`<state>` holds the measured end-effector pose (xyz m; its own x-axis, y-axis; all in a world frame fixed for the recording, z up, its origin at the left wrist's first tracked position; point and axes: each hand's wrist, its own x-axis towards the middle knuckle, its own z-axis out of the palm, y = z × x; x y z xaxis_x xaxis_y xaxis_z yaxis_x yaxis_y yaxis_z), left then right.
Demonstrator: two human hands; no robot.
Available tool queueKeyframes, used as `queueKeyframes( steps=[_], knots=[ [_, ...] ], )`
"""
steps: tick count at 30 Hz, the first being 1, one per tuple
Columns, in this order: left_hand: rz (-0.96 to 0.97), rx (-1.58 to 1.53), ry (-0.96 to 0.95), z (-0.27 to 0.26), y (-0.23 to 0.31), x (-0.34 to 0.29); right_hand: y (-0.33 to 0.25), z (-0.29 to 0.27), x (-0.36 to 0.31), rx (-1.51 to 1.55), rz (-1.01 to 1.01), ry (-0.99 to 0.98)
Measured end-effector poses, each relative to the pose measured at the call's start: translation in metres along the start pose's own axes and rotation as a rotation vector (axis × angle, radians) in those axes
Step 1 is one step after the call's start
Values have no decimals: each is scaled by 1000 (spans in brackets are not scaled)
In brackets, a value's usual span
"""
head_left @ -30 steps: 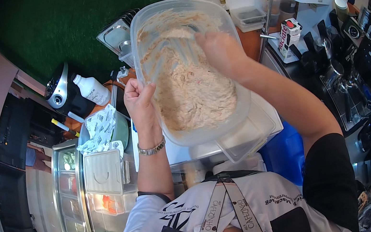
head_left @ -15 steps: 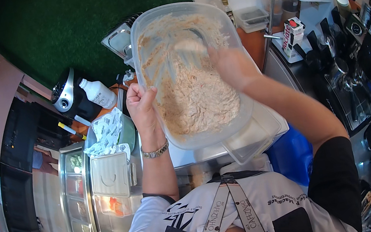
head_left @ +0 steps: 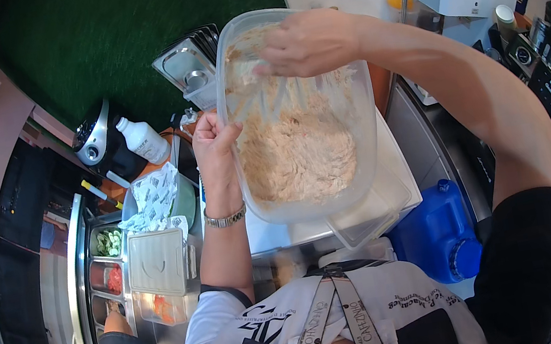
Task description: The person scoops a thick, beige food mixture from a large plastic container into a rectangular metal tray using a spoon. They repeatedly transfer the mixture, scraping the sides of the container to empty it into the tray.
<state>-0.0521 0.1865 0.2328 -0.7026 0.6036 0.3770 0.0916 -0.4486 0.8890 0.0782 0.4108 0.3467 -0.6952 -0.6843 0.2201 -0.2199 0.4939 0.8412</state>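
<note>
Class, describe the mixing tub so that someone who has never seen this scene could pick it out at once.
From the broad dark green surface at upper left, go right and down to the person's left hand, which grips a large translucent tub by its edge. Unlike the blue jug at its lower right, this tub is open-topped and holds a pale, lumpy mixture.

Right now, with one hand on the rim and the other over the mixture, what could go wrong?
The left hand holds the translucent plastic tub only by its left rim, so the tub might swivel under the push of the right hand.
The pale, lumpy mixture lies mostly toward the near end, so a tip that way could spill it.
The rectangular metal pans stand close by the tub's left side and might get knocked.
</note>
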Motion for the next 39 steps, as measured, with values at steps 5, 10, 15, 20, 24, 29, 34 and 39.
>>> queueKeyframes(
  steps=[5, 10, 15, 20, 24, 29, 34, 39],
  knots=[
    [-8, -45, -22, 3, 1, -1, 22, 18, -6, -138, 29, -33],
    [22, -73, -9, 3, 2, -4, 1, 19, -45, -137, 191, -343],
    [18, -50, -25, 18, 11, -7, 12, -25, -20, -179, 73, -128],
    [25, -39, -15, 17, 12, -10, 33, -29, -23, -120, 153, -189],
    [58, -49, 30, 14, 13, -14, 0, -13, -94, 3, 397, -430],
    [91, -50, 34, 14, 17, -11, -40, -18, -87, 248, 441, -349],
    [70, -34, 37, 22, 17, -17, 5, -26, -35, 17, 430, -165],
    [77, -51, 53, 19, 16, -24, -15, -1, -81, 107, 552, -336]
  ],
)
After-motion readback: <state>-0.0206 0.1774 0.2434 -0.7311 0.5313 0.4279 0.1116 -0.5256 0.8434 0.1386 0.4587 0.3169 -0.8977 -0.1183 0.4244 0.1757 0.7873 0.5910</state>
